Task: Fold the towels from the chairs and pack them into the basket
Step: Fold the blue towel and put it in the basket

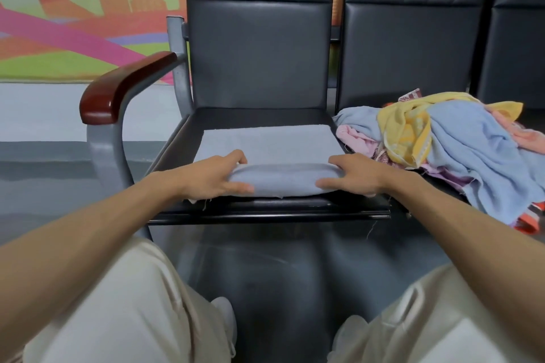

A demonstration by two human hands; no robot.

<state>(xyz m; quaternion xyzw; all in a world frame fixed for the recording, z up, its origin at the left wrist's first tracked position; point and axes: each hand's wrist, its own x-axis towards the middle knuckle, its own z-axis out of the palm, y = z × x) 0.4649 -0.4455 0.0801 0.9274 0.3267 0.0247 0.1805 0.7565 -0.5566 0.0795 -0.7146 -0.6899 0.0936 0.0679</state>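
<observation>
On black padded chair seat [253,115], pale blue-grey cloth towel [267,143] lies flat, long axis left-right. Left hand [213,177] and right hand [353,175] are equally near, each grip holding one end of the lifted seat-front edge. Fold likely goes toward seat back.

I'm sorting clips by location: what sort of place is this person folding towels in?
Probably a public waiting area, not a home: a row of matching black padded chairs, a wooden armrest on a grey metal frame, and a painted skyline mural behind.
</observation>
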